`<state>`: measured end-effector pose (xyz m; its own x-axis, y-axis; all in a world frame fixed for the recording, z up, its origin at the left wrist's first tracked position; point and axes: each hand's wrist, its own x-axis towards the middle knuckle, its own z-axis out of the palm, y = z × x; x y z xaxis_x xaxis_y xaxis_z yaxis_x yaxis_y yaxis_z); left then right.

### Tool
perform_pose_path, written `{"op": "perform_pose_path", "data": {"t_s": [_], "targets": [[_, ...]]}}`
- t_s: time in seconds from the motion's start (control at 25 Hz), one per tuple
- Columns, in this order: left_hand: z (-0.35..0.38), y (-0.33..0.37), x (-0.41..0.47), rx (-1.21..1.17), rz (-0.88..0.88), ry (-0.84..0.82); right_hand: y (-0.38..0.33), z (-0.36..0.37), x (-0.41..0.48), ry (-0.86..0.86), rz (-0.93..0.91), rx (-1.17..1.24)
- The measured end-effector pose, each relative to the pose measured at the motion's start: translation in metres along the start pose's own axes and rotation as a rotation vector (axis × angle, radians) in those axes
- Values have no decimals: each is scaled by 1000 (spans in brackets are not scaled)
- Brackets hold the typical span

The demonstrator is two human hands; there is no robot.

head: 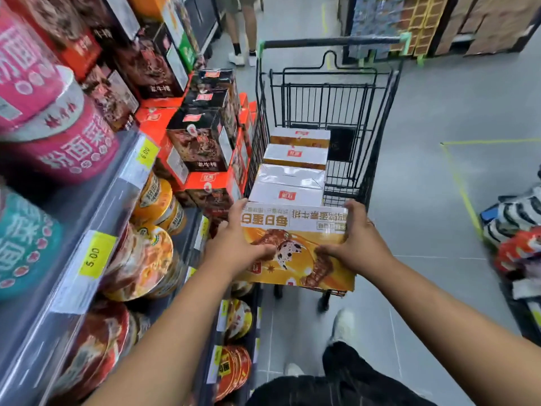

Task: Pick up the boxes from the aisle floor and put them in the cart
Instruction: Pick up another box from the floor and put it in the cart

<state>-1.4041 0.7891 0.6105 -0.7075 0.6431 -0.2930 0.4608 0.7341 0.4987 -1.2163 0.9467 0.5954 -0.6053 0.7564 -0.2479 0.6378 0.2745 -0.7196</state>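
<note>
I hold a yellow-orange box [295, 241] with a white printed band at the near end of the black wire cart [377, 136]. My left hand [234, 244] grips its left edge and my right hand [355, 241] grips its right edge, thumbs on the top face. The box hovers just above the cart's near rim. Inside the cart lie several boxes of the same kind [292, 171], white faces up, in a row along the left side. The cart's right side shows bare wire.
Shelves on the left carry bowl noodles [140, 259] with yellow price tags, and stacked black and orange cartons [202, 142] stand beside the cart. A person's legs [241, 27] stand beyond the cart handle. Packaged goods [515, 230] lie on the grey floor at right.
</note>
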Motion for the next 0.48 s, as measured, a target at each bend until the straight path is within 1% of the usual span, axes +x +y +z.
{"op": "perform_pose_path", "data": {"t_s": [0.12,0.28,0.36,0.48], "targets": [[5,0,36,-149,-66,6,-2,3,39,-42,1,45],[11,0,87,-275,-121,87,2,17,87,-42,29,125],[15,-1,105,-218,-158,96,9,27,103,-75,64,135],[27,-13,124,-100,-189,46,19,40,118,-90,109,133]]}}
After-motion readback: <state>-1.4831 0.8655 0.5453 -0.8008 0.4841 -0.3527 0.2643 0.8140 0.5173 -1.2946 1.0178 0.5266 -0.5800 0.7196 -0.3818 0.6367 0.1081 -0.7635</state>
